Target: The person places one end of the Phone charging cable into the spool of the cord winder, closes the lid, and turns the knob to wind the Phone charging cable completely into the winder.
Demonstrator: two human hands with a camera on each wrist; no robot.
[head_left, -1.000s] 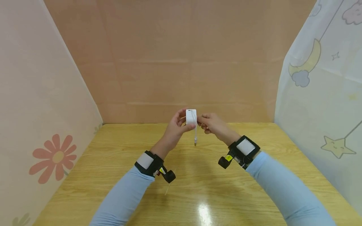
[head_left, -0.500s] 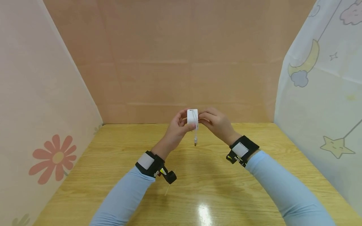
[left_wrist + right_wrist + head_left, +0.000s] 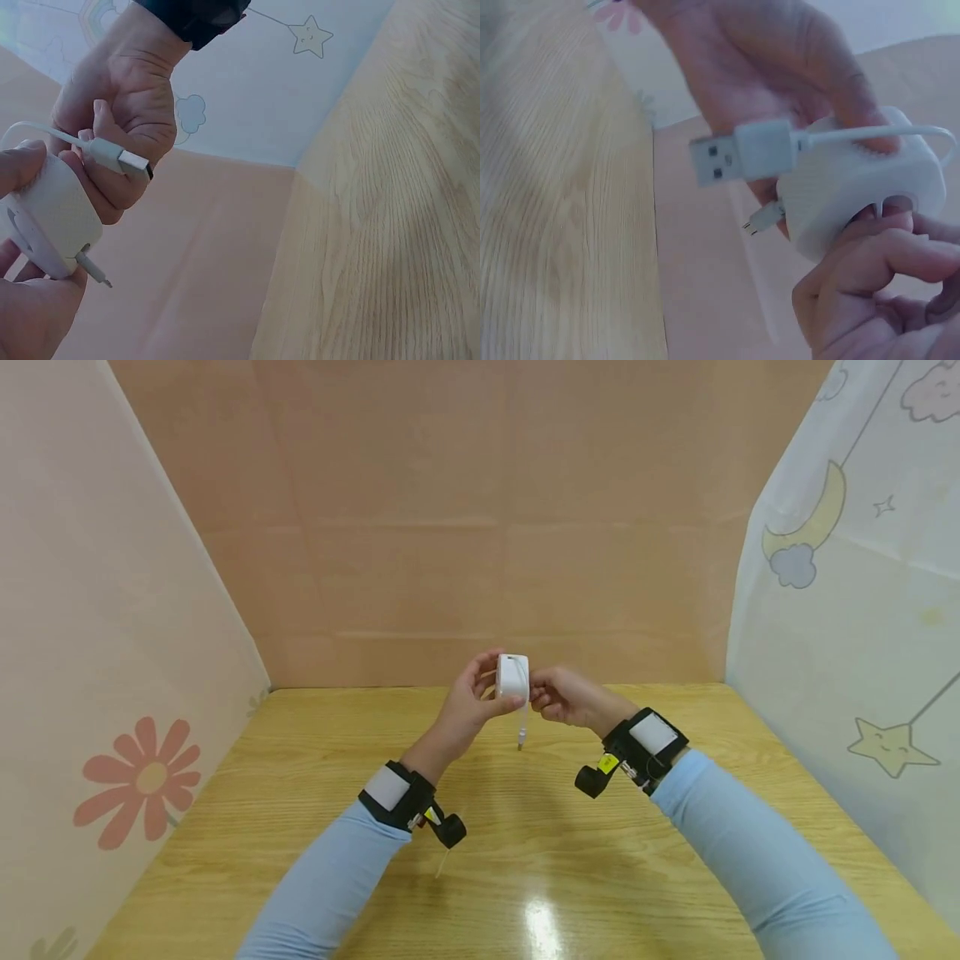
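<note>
No readable text, brand or number anywhere. White charger [image 3: 513,677]: blank casing as far as blurred wrist views show. Yellow tag [image 3: 607,761] on right wrist camera: possibly printed, too small to read.

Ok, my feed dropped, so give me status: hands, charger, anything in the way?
Left hand grips charger above table. Right hand pinches cable at charger; USB plug hangs free. Nothing in the way.

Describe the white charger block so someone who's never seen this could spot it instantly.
Look above the far middle of the wooden table, where both hands meet. The left hand holds a small white rounded charger block in the air; a thin white cable dangles from it, the only white thing between the hands.
</note>
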